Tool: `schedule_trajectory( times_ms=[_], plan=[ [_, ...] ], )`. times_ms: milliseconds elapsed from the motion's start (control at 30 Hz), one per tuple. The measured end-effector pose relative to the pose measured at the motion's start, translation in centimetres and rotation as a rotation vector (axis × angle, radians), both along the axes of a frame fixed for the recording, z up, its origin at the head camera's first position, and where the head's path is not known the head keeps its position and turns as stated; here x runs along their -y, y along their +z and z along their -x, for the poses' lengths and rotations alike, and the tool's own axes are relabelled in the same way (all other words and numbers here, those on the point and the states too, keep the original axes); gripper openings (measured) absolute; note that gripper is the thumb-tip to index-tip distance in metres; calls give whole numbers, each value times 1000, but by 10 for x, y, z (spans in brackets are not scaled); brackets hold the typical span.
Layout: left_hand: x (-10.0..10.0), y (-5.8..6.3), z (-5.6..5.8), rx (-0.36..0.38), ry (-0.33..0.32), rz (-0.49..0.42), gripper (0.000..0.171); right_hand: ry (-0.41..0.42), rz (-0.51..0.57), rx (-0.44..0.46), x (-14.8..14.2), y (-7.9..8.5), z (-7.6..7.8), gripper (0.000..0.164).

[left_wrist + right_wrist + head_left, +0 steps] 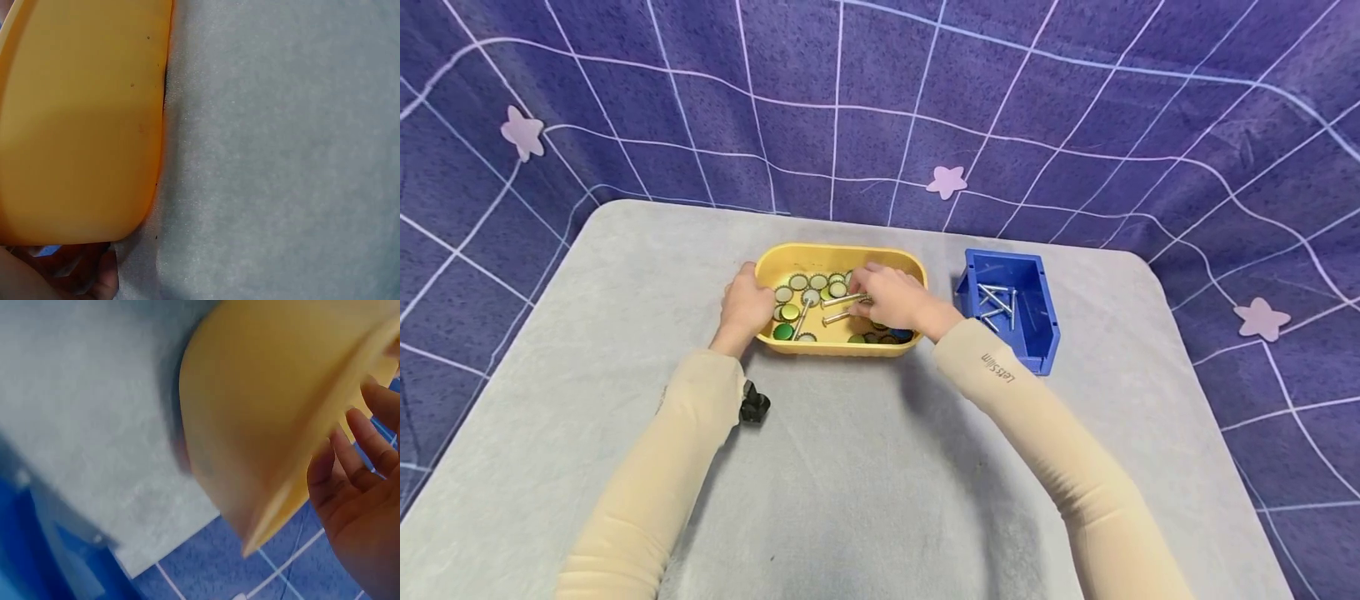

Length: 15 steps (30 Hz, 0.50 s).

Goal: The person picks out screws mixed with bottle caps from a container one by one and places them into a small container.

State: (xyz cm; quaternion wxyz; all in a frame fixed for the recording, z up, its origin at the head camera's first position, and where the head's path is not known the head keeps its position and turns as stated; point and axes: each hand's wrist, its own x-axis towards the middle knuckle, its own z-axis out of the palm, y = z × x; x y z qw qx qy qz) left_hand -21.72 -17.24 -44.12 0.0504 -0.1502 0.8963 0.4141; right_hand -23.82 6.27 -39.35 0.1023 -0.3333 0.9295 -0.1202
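Note:
A yellow tub (pixel 842 351) stands on the table with bottle caps and several long metal bolts inside. My left hand (pixel 748 307) grips its left end; in the left wrist view, curled fingers (pixel 107 275) show beside the tub's end wall. My right hand (pixel 889 296) reaches into the tub from the right, fingers bent downward. A bolt (pixel 844 301) reaches to those fingertips, with a second bolt (pixel 837 317) just below it. I cannot tell whether the right hand pinches one. In the right wrist view, fingers (pixel 362 434) curve over the tub's rim, slightly spread.
Right of the tub, a blue open-front bin (pixel 1034 317) holds several metal bolts (pixel 996 302). A small black object (pixel 754 405) lies beside the left sleeve. Behind the grey table cover (pixel 850 467) hangs a purple grid-patterned cloth (pixel 880 100) with star shapes.

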Motion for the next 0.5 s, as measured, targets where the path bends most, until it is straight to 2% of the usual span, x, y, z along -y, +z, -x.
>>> schedule_trajectory(
  times_ms=[233,500],
  plan=[
    [0,-1,1,-3,1,1,55,5,-32,1,8,-17,-2,25],
    [1,-1,1,4,0,6,53,8,-39,-2,10,-32,-2,28]
  ],
)
